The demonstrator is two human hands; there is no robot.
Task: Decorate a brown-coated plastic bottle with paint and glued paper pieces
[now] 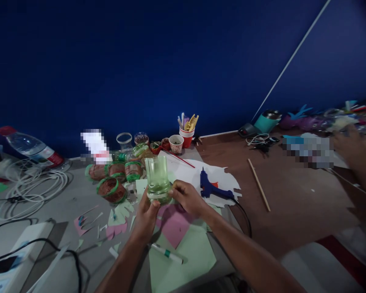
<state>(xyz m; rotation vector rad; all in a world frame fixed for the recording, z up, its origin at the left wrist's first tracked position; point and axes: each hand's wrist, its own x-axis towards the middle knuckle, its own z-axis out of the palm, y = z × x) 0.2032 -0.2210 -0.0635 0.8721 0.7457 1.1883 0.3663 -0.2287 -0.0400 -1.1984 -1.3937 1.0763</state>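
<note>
A clear, green-tinted plastic cup, which looks like a cut bottle part, is held upright over the table. My left hand grips its lower left side, the thumb near the base. My right hand is closed at its lower right side; whether the fingers pinch the cup's edge or something small there is too fine to tell. Below the hands lie pink paper and a light green sheet, with a white and green marker on it. A blue glue gun rests on white paper to the right.
Red-brown pots with green rims stand at the left, amid paper scraps. A water bottle, coiled white cable and power strip are farther left. Spoons fill stacked cups. A wooden stick lies right; another person's hand is beyond.
</note>
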